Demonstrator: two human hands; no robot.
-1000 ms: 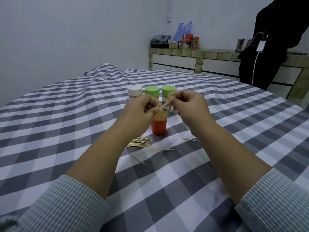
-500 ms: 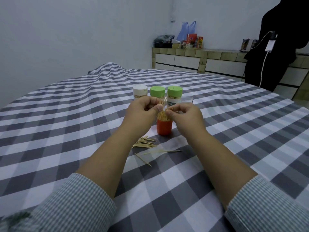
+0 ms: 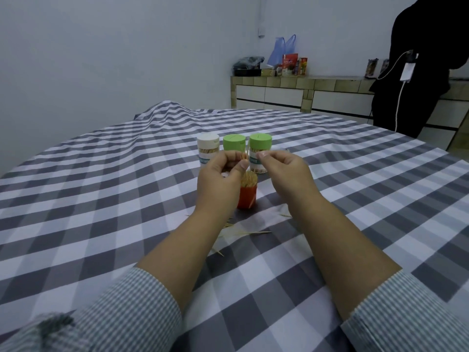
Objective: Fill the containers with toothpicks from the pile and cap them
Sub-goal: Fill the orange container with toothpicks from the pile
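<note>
Here, the left hand (image 3: 220, 179) pinches toothpicks (image 3: 244, 157) above the brimming orange container (image 3: 247, 196); the right hand (image 3: 284, 171), curled, holds nothing visible; a nudge could topple it.

The left hand (image 3: 220, 179) covers the left side of the orange container (image 3: 247, 196) and the lower part of the middle green-capped jar (image 3: 234, 144). Whatever its fingers pinch is too thin to make out clearly. The forearms hide much of the loose toothpicks (image 3: 243, 232) on the desk (image 3: 101, 199). The label on the white-capped jar (image 3: 208, 148) is too small to read. A person in black (image 3: 416, 67) is cut off by the top and right edges. The packets on the far counter (image 3: 291, 81) are blurred.
</note>
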